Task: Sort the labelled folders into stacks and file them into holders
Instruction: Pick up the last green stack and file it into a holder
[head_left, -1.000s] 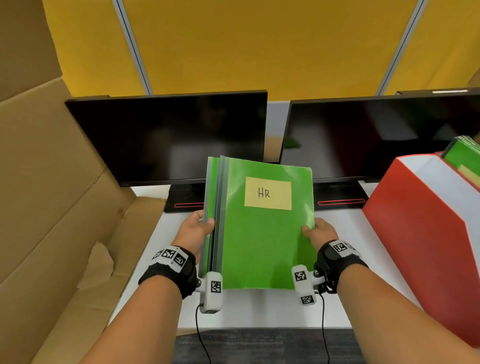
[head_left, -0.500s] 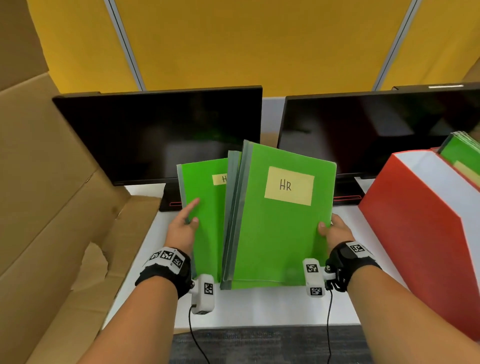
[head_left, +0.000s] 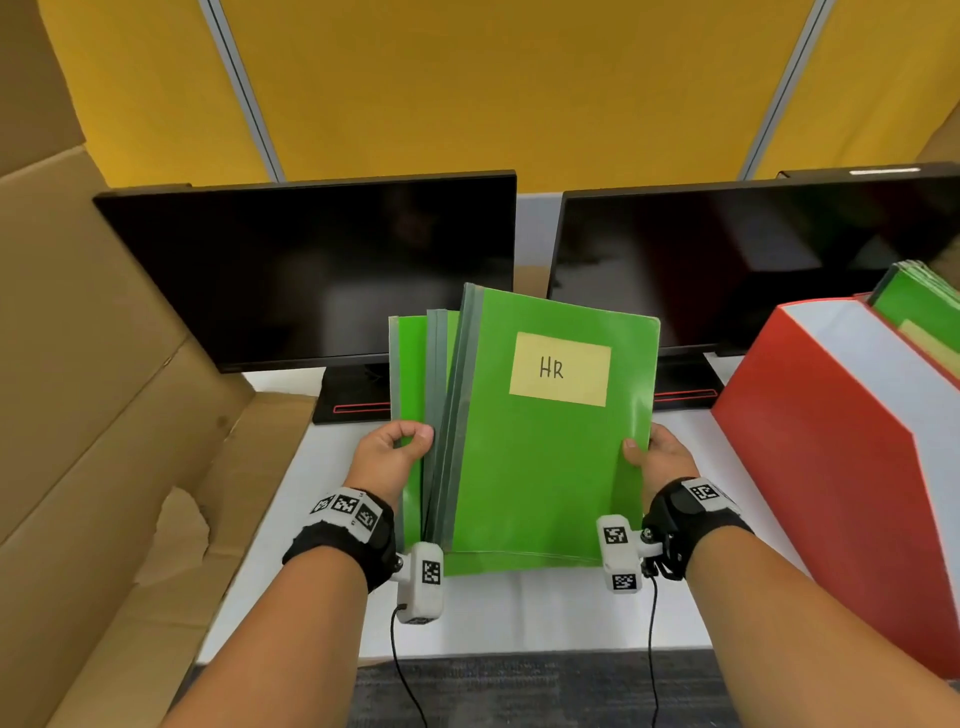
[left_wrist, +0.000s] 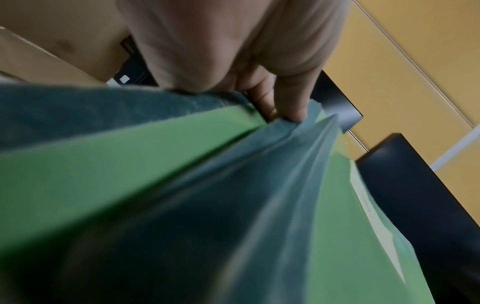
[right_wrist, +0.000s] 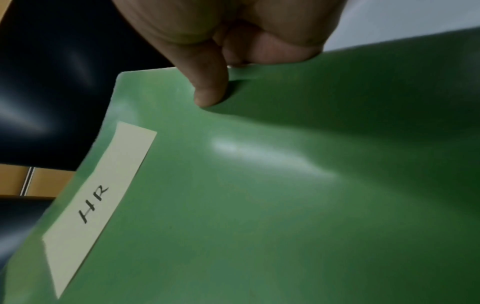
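A person stands at a white desk (head_left: 332, 519) and holds up a bunch of green folders (head_left: 540, 467) with both hands. The folders are off the desk, in the air, in front of two dark screens. They fan out a bit, so grey spines (head_left: 441, 415) show on the left side.

The front folder has a pale yellow label (head_left: 560, 369) near its top. It says "HR" in dark pen. This folder tilts a little to the right.

The left hand (head_left: 389, 457) holds the left side of the bunch. Its fingers (left_wrist: 275, 102) are curled and tuck in between the folders, near the spines. The right hand (head_left: 657, 457) holds the right edge of the front folder. Its thumb (right_wrist: 210, 86) presses on the front cover, and the other fingers are bent round behind the edge. Both wrists wear black bands with small white boxes that have black and white square marks.

On the right stands a red file holder (head_left: 831, 441) with a white inside wall. Just behind it more green folders (head_left: 914, 301) stick up, but I cannot tell what holds them. The held folders are well apart from the red holder.

On the left is a big open cardboard box (head_left: 104, 415), with a flap lying on the desk. The left screen (head_left: 311, 270) and the right screen (head_left: 753, 260) are both off. Yellow wall panels (head_left: 493, 88) rise behind them.
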